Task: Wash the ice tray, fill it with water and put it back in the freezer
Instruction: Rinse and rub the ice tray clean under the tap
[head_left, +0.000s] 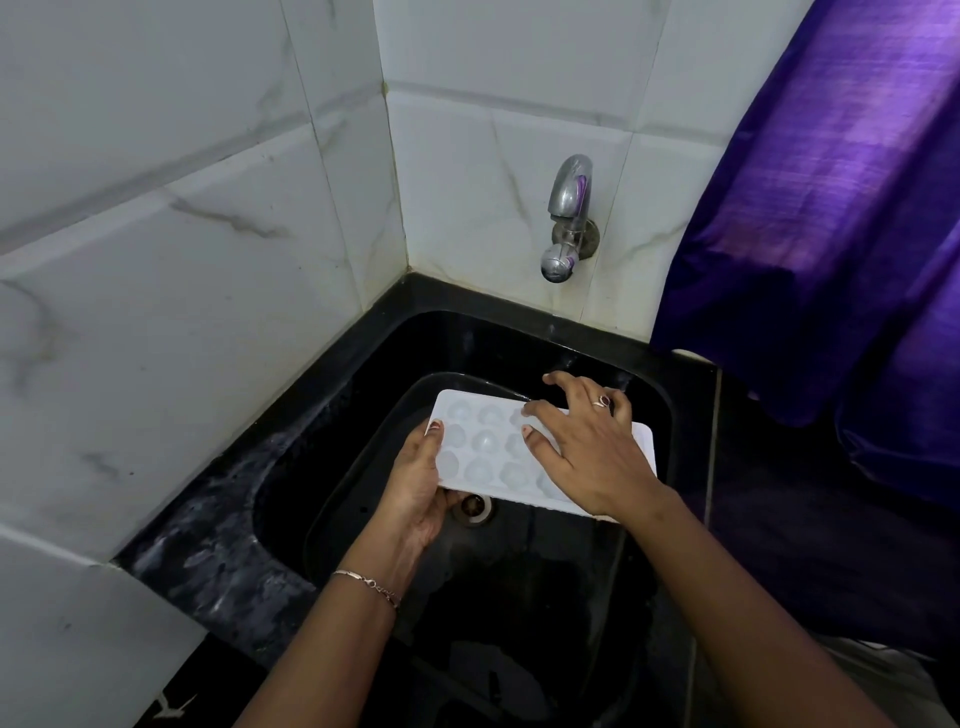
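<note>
A view from above of a black sink (332, 395) set in a corner of white marbled wall tiles (171, 270). A person holds a white ice tray (485, 452) over the basin, above the drain (474, 509). The tray lies nearly flat, its round cups facing up, its long side running from left to right.

The left hand (415, 493) grips the tray's left end: the thumb lies on top near the corner and the fingers curl underneath, out of sight. A thin bracelet (369, 584) circles that wrist.

The right hand (587, 447) rests palm down on top of the tray's right half, fingers spread wide across the cups and far edge, covering much of that side. It wears a ring (603, 401) with a dark stone.

A steel tap (569, 218) juts from the wall behind the sink, well above the tray. Whether water runs from it cannot be told. A purple curtain (831, 208) hangs at the right.
</note>
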